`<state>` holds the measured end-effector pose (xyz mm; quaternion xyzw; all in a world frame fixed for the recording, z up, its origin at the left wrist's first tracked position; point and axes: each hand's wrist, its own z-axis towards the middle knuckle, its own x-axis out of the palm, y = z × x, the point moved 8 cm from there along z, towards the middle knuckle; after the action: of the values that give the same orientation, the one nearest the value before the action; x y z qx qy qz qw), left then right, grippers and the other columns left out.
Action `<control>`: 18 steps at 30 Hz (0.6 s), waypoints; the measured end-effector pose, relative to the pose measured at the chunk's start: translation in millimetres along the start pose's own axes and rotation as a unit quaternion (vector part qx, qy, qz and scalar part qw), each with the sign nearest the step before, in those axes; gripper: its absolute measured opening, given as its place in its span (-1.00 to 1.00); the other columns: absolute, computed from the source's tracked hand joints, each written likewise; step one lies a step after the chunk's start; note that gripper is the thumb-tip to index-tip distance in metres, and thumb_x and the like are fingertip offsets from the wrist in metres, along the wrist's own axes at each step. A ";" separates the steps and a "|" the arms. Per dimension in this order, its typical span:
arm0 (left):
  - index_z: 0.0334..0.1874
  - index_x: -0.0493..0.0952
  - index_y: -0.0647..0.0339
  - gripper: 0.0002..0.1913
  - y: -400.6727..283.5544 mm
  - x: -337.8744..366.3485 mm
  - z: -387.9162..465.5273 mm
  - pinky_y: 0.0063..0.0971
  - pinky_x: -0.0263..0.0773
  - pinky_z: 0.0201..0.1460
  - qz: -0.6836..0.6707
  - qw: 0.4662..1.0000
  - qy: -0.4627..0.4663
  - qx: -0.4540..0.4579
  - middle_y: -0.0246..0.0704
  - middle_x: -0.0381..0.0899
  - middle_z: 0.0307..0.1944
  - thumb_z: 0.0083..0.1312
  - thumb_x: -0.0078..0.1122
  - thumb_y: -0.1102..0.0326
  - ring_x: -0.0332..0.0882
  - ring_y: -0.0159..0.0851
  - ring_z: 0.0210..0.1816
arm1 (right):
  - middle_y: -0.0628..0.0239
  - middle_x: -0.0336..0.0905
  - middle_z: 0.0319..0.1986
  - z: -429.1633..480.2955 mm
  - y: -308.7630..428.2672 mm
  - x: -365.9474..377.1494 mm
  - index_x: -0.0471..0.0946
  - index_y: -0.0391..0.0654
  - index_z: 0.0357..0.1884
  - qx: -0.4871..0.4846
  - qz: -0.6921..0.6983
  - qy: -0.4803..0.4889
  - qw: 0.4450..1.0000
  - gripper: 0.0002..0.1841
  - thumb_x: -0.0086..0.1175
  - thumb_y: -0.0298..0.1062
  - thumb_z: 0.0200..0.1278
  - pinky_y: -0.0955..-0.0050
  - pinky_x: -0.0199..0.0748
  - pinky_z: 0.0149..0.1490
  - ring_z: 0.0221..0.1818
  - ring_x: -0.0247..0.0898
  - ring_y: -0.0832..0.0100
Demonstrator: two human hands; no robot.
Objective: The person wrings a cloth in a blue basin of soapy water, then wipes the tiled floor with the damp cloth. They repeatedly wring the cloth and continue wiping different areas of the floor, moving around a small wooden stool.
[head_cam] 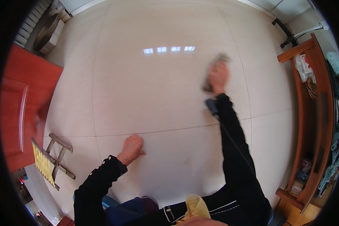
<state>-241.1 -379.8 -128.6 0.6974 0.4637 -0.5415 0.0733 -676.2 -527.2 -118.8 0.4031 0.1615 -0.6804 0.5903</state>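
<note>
Blurred by motion, my right hand presses on a dark greyish-brown cloth against the glossy beige tiled floor. The cloth shows above and to the left of the hand; its exact shape is smeared. A dark device with a cord is at the right wrist. My left hand holds nothing I can see and rests near a tile joint, its fingers curled under; whether it touches the floor is hard to tell. Faint brownish marks and small specks lie on the tiles below and to the right of the left hand.
A small folding stool with a yellow woven seat lies at the left, near a red door. At the right stands a wooden table with items on its lower shelf. A black wheeled base is at the upper right.
</note>
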 end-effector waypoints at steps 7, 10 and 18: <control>-0.35 0.47 0.29 -0.51 5.5 5.3 0.8 -0.16 0.46 -0.12 0.015 0.999 0.021 -0.044 -0.09 0.49 -0.26 -0.16 0.57 0.14 0.50 0.04 -0.13 | 0.16 0.37 0.24 -133.5 304.1 -13.9 0.50 -0.13 0.13 -0.229 0.327 0.255 0.881 -0.52 0.19 -0.28 0.11 0.15 0.13 0.39 0.31 0.25 0.15; -0.36 0.49 0.28 -0.52 7.6 7.3 2.8 -0.16 0.46 -0.12 0.021 0.998 0.020 -0.058 -0.10 0.50 -0.25 -0.16 0.57 0.13 0.51 0.05 -0.12 | 0.21 0.33 0.27 -176.1 264.0 -72.2 0.48 -0.11 0.14 -0.250 0.330 0.301 0.859 -0.47 0.25 -0.28 0.05 0.12 0.11 0.39 0.32 0.23 0.18; -0.37 0.54 0.29 -0.56 3.8 3.9 3.0 -0.20 0.47 -0.10 -0.027 0.999 -0.021 0.001 -0.08 0.54 -0.29 -0.17 0.57 0.17 0.54 0.03 -0.16 | 0.01 0.28 0.29 -198.8 -67.9 -189.5 0.35 -0.16 0.30 0.073 -0.013 0.184 0.980 -0.41 0.15 -0.23 0.20 0.01 0.05 0.37 0.34 0.14 -0.03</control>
<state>-240.5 -381.5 -134.5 0.6733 0.4804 -0.5580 0.0676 -672.7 -244.3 -120.0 0.5608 0.2224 -0.6122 0.5111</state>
